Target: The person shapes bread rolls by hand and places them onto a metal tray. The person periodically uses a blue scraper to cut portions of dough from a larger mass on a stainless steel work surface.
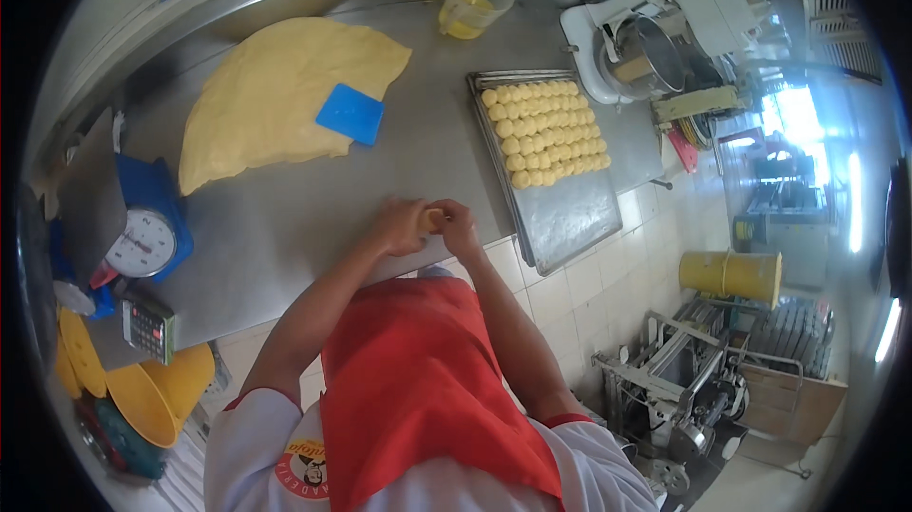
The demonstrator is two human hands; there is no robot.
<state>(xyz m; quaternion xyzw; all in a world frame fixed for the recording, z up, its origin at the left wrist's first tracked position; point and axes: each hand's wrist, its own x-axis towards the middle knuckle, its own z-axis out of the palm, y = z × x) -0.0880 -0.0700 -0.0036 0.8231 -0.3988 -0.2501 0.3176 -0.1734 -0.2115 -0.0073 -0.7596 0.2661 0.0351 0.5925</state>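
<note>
Over the near edge of the steel table my two hands meet around a small piece of dough (432, 220). My left hand (403, 225) is closed about it from the left, and my right hand (459, 227) has its fingers bent onto its right side. Part of the piece is hidden by the fingers. Farther off to the left spreads a large flat sheet of yellow dough (271, 104), with a blue scraper (351, 114) lying on its right edge. To the right, a baking tray (570, 220) carries rows of small dough balls (546, 132).
A measuring jug (475, 5) with yellow liquid stands at the back of the table (418, 113). A stand mixer (655, 47) is at the far right. On the left are a blue dial scale (152, 227) and a calculator (147, 330). Yellow tubs (166, 388) sit below.
</note>
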